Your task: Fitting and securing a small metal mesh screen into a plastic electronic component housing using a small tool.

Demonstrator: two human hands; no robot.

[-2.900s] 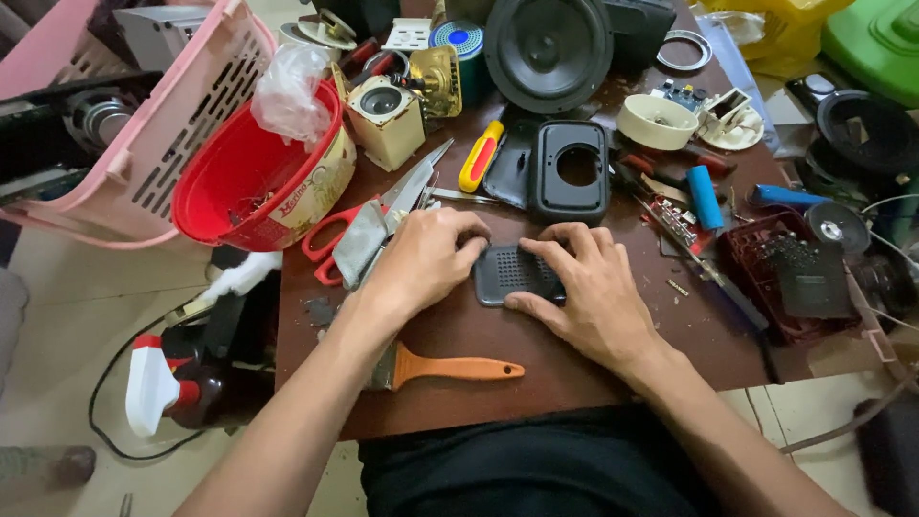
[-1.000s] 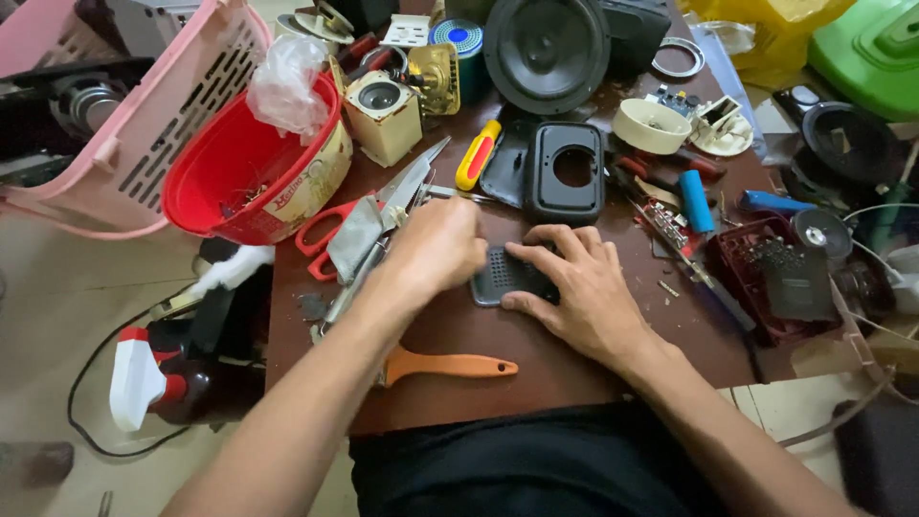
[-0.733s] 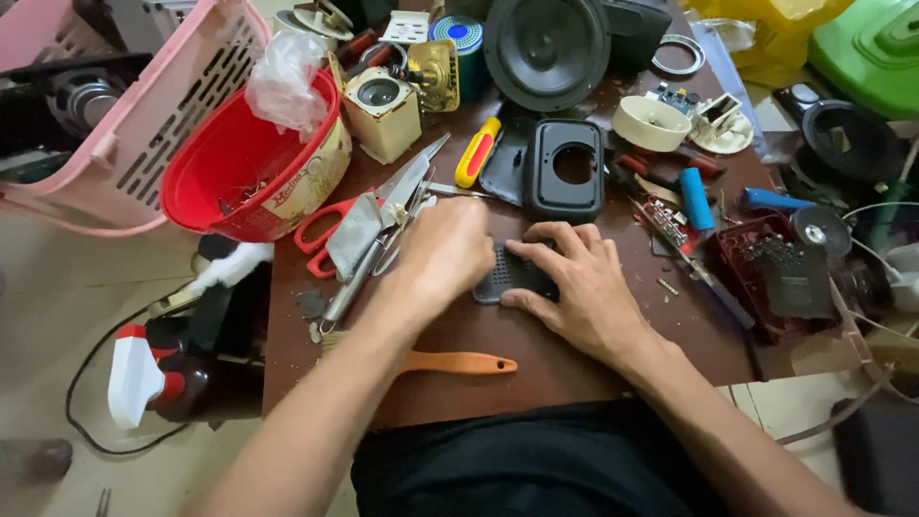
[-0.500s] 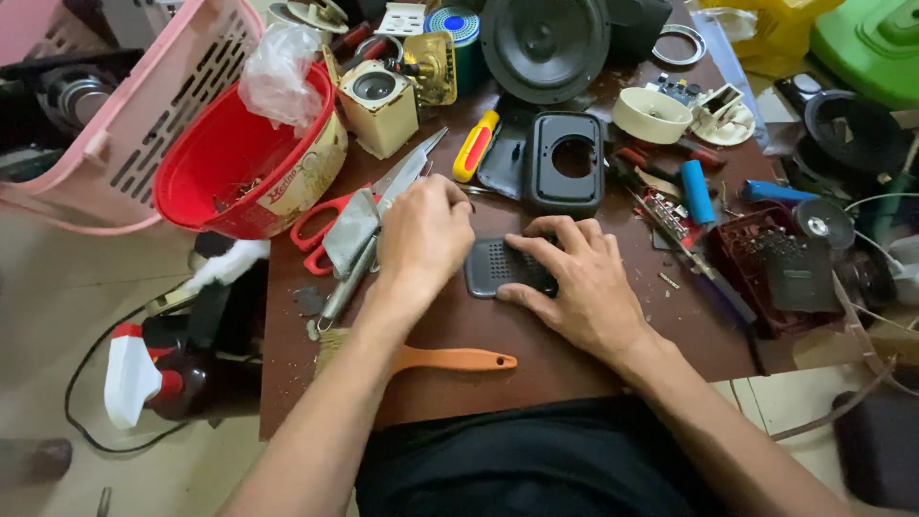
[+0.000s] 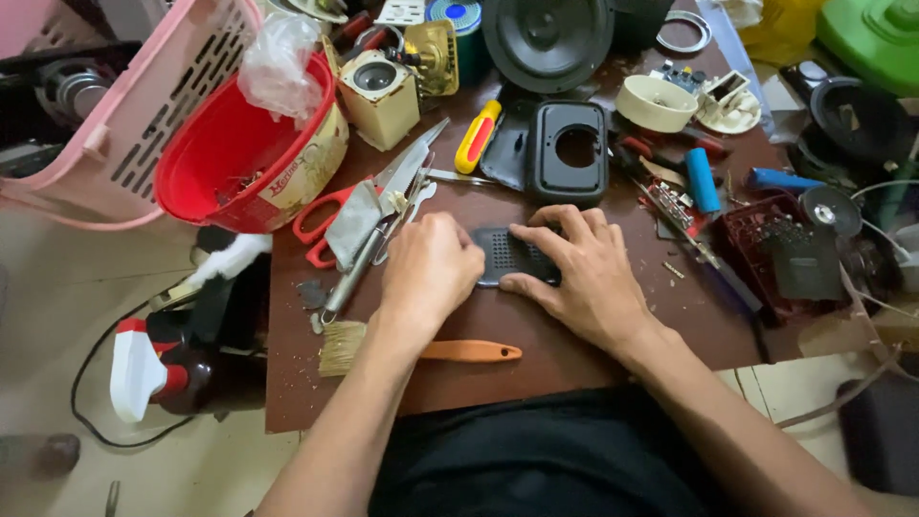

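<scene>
- dark perforated grille (image 5: 512, 257) lies flat at the centre of the brown counter (image 5: 593, 359), pinned between both hands so it can't slide
- right hand (image 5: 584, 278) at 3 o'clock of the grille; fingers (image 5: 550, 230) spread flat over its top and right edge, thumb along the near edge; pressing down, not clamped round it
- left hand (image 5: 431, 268) at 9 o'clock, curled, fingertips at the grille's left edge; whether that grip pinches the edge or only butts against it, cannot tell
- black speaker housing (image 5: 570, 148) with its round opening sits at 12 o'clock of the grille, just beyond the fingers; near enough to reach without shifting
- brush with orange handle (image 5: 469, 351) at 6 o'clock, under the left forearm, parked out of the way
- red-handled scissors (image 5: 330, 211) and metal tools at 10 o'clock, beside the red bucket (image 5: 230, 153)
- blue cylinder (image 5: 702, 179) and loose screws at 2 o'clock; clutter rings the cleared working patch
</scene>
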